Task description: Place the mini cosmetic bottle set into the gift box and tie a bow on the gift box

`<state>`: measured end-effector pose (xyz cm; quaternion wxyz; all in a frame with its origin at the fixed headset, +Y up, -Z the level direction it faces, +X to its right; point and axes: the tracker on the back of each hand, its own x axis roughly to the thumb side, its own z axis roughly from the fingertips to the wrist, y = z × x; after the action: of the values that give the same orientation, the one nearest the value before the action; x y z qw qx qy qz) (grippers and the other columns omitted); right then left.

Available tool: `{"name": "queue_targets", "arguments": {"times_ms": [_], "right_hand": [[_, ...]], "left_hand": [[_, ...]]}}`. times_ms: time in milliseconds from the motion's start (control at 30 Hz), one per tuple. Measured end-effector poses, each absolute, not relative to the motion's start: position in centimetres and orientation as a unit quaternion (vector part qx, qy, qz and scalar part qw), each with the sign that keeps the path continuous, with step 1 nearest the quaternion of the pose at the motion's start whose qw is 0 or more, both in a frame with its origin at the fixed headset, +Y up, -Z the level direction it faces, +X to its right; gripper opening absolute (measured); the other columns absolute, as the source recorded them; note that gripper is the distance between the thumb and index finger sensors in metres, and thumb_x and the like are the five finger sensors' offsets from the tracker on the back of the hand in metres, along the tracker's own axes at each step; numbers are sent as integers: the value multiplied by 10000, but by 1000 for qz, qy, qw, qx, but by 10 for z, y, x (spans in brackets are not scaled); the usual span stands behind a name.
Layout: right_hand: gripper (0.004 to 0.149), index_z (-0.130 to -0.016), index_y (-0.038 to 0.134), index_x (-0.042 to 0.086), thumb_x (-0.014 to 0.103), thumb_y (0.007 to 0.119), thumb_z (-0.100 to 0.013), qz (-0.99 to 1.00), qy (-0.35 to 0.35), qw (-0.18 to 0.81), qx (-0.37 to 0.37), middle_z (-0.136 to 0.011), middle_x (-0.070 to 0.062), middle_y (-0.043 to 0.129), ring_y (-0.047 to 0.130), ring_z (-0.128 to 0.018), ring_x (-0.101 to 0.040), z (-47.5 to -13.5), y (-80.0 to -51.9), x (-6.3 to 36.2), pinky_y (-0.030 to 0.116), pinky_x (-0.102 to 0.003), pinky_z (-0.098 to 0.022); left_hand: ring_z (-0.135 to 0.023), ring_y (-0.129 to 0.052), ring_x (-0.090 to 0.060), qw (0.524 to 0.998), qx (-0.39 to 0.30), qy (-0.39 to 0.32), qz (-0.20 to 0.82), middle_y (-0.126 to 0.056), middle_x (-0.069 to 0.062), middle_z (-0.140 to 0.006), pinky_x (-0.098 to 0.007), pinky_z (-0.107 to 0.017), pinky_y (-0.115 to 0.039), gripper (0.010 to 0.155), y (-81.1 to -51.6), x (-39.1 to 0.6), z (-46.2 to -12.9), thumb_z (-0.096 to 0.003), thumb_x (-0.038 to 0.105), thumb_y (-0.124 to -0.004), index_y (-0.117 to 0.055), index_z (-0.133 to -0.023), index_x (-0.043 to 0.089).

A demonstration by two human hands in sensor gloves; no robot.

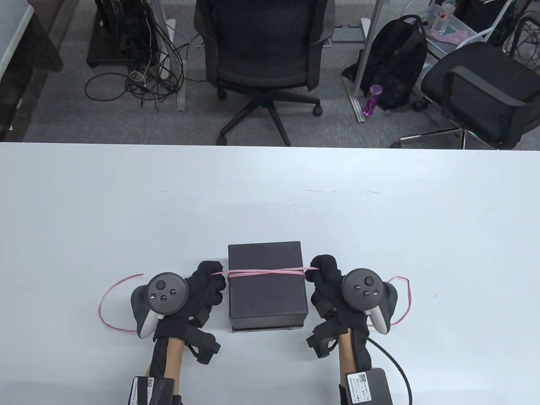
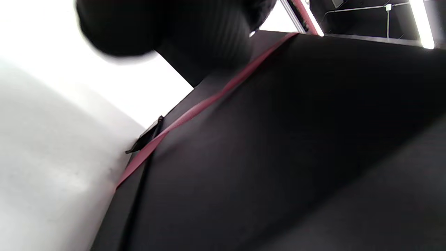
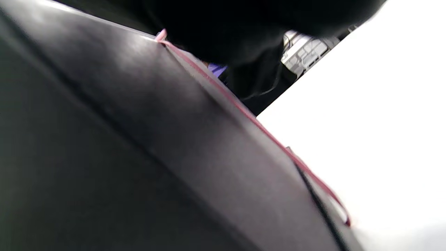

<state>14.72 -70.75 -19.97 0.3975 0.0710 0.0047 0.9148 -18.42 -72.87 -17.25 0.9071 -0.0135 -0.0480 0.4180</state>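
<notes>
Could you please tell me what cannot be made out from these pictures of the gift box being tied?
- Box contents: the closed lid of the gift box hides them in every view.
- Ribbon ends: in the table view they pass under the left hand and right hand.
- Fingertip grip: both wrist views show only blurred dark glove.
- Ribbon crossing: too small to tell whether it is knotted.
</notes>
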Motion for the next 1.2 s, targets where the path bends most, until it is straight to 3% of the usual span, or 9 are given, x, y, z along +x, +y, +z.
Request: {"name": "queue_targets", "arguments": {"times_ms": [33, 167, 433, 600, 800, 900, 1033, 1133, 1200], "right_hand": [[420, -984, 599, 7, 129, 576, -583, 919, -6, 388, 73, -638, -198, 918, 882, -185, -69, -197, -704, 147, 833, -243, -110], [462, -1038, 627, 33, 175, 574, -602, 925, -8, 370, 88, -469, -92, 905, 834, -132, -46, -191, -692, 144, 808, -235, -67], [427, -906, 730, -29, 248, 576, -619, 904, 48, 385, 179, -377, -24, 887, 806, -91, -42, -173, -658, 139, 800, -247, -55], [427, -865, 750, -57, 253, 582, -624, 886, 140, 360, 255, -382, -38, 896, 815, -99, -48, -164, -650, 118, 807, -255, -69], [423, -824, 818, -70, 258, 652, -615, 896, 179, 312, 260, -376, -79, 939, 844, -85, -56, -161, -658, 98, 823, -258, -55], [415, -802, 872, -56, 269, 716, -598, 885, 191, 327, 272, -429, -152, 1008, 877, -83, -67, -161, -660, 96, 835, -259, -45], [412, -810, 933, -34, 249, 759, -568, 889, 186, 320, 270, -656, -320, 1034, 908, -81, -79, -160, -658, 100, 854, -272, -34], [412, -798, 934, -63, 225, 760, -560, 889, 185, 327, 261, -712, -378, 993, 925, -91, -97, -162, -658, 105, 867, -290, -43], [411, -801, 918, -75, 211, 751, -559, 900, 175, 319, 241, -756, -405, 949, 935, -113, -113, -164, -657, 112, 875, -306, -66]], "left_hand": [[-206, -875, -34, 909, 4, -37, 414, -881, 16, -696, -278, -196, -864, 359, -727, -186, -171, -632, 289, -551, -652, -975, 258], [-148, -857, -26, 914, 27, -42, 403, -893, 84, -566, -259, -127, -840, 425, -720, -186, -167, -636, 358, -576, -622, -1041, 238], [-132, -858, -33, 948, 76, -67, 303, -900, 109, -513, -264, -120, -839, 460, -680, -175, -174, -620, 414, -611, -719, -1023, 221], [-157, -869, -33, 964, 41, -106, 240, -912, 99, -585, -261, -139, -842, 449, -644, -164, -210, -614, 414, -592, -717, -1003, 228], [-180, -878, -28, 976, 1, -145, 160, -912, 24, -875, -255, -158, -849, 443, -628, -131, -251, -610, 411, -562, -674, -1011, 261], [-185, -881, -25, 974, -51, -145, 169, -880, -45, -951, -253, -165, -854, 441, -632, -119, -271, -607, 412, -559, -670, -1010, 272], [-182, -884, -23, 960, -131, -147, 200, -917, -43, -904, -251, -163, -857, 442, -646, -108, -288, -607, 418, -565, -677, -1009, 275], [-177, -887, -19, 961, -146, -135, 192, -947, -7, -849, -246, -160, -860, 444, -651, -106, -288, -610, 424, -567, -683, -1013, 276], [-165, -887, -12, 970, -115, -94, 194, -964, -9, -817, -239, -148, -863, 447, -652, -113, -282, -612, 425, -576, -700, -1011, 265]]}}
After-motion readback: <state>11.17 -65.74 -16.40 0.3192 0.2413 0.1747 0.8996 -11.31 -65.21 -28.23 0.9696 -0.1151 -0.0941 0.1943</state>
